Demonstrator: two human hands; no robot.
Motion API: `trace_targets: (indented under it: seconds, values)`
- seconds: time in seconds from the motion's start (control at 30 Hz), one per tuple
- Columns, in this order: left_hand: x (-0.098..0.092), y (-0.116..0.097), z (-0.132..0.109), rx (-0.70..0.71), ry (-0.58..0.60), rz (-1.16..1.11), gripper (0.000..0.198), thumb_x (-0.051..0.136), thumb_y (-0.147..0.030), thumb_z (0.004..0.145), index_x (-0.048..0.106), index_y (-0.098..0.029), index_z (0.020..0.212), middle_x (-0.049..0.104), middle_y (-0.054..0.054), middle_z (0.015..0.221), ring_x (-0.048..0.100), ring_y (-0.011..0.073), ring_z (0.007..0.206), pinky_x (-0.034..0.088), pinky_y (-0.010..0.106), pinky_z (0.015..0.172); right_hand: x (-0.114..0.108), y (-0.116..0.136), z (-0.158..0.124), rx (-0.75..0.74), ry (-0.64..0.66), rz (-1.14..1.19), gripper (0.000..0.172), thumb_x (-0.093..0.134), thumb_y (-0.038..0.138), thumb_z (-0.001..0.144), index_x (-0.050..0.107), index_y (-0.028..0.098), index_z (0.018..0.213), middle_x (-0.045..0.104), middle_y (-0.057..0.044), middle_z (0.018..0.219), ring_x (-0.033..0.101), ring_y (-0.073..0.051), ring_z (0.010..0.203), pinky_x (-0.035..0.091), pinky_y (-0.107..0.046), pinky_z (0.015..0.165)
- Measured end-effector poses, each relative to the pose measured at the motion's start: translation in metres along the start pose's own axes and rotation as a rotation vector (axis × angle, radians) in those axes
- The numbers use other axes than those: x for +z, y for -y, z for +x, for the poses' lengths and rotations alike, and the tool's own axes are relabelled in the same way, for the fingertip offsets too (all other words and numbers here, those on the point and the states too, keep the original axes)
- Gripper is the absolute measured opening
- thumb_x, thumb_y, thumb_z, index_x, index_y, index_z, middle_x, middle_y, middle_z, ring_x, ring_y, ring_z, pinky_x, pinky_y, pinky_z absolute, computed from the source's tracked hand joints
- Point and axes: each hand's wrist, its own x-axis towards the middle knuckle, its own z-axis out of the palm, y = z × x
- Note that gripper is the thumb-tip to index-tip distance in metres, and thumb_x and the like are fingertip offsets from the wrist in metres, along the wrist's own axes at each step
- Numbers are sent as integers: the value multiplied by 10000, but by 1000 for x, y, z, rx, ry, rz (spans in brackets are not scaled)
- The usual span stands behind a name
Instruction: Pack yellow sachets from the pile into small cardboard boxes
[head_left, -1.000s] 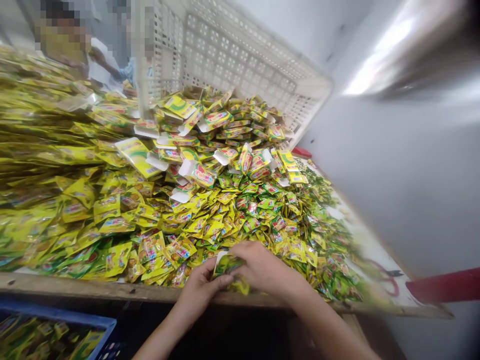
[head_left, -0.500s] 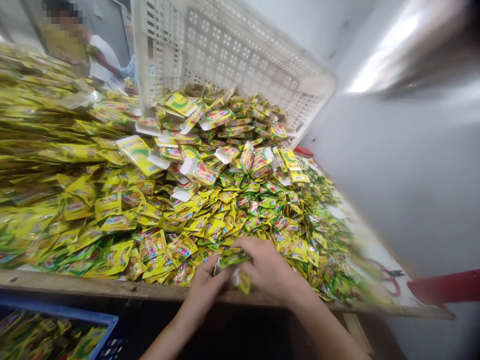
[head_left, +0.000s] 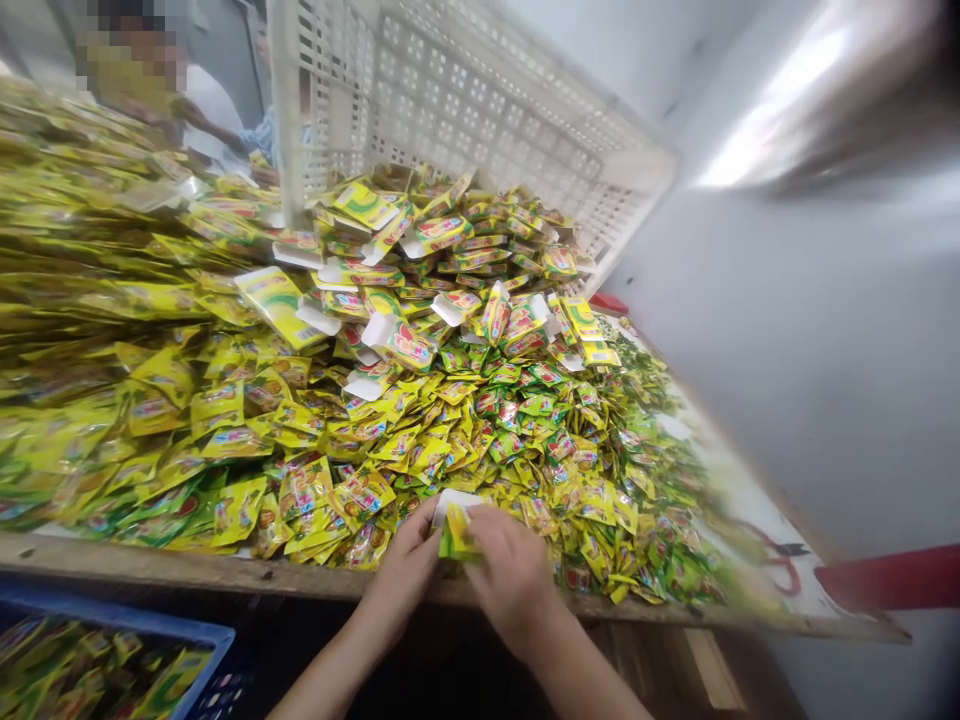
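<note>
Close to the table's front edge, my left hand (head_left: 409,555) is closed around a small carton (head_left: 456,497) whose white flap stands up. My right hand (head_left: 511,570) pinches yellow-and-green sachets (head_left: 459,532) at the carton's mouth; how far they are inside is hidden by my fingers. Just beyond my hands spreads a heap of small yellow and green sachets (head_left: 427,445). Behind it lies a pile of open yellow cartons (head_left: 405,340), several with white flaps showing.
A white plastic basket (head_left: 480,90) lies tipped on its side behind the cartons. Larger yellow packets (head_left: 90,300) cover the left. Red-handled scissors (head_left: 784,570) rest at the right, near a red object (head_left: 892,577). A blue crate (head_left: 202,640) stands below left. Another person (head_left: 210,110) is at the back left.
My right hand has drawn back and lower, bringing the sachets to the carton. The carton's white flap is now turned upward into view between my hands.
</note>
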Motion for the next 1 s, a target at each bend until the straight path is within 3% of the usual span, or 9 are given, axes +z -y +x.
trace_targets:
  seconds: [0.2,0.37,0.5,0.7,0.8,0.9,1.0]
  values:
    - [-4,-6,-8,-22,100,-101,466,641,-190,799,603,-248,1260,650,53,1245,571,269,1131,465,329,919,0,9,4,170,14,204,384,541,64,835,585,226,1180,649,-93,1127,609,-222,1061,506,-348,914]
    - [-6,-5,-8,5,93,-39,484,738,-137,691,663,-216,1163,652,62,1248,540,284,1195,444,335,973,-6,15,8,214,-2,356,333,560,54,811,618,239,1081,664,-54,1014,624,-198,952,505,-306,849]
    - [-7,-2,-9,11,132,-14,486,742,-166,718,645,-215,1191,666,75,1217,555,296,1179,471,352,935,-9,15,8,201,97,300,341,567,85,823,600,233,1127,656,-65,1047,609,-212,979,482,-315,867]
    - [-9,0,-9,36,168,30,472,745,-258,758,630,-226,1214,637,70,1287,516,294,1239,364,399,1070,-28,20,26,303,279,153,259,592,139,864,610,232,1105,640,-55,1031,604,-207,941,467,-306,838]
    - [-10,1,-7,28,201,5,426,698,-273,808,623,-230,1225,643,65,1274,524,283,1231,370,393,1063,-32,20,31,322,282,99,309,575,153,881,565,230,1180,626,-59,1048,599,-204,914,460,-314,820]
    - [-11,3,-6,43,220,37,404,707,-270,803,636,-235,1199,665,47,1223,546,268,1194,386,361,1039,-28,13,31,283,227,72,178,556,147,894,641,218,1033,611,-48,965,573,-188,858,447,-305,770]
    - [-13,6,-5,87,184,99,381,724,-264,786,655,-228,1159,691,39,1154,579,258,1124,406,344,1004,-23,7,32,213,242,6,105,634,164,854,709,223,809,579,-49,1006,523,-208,933,425,-326,785]
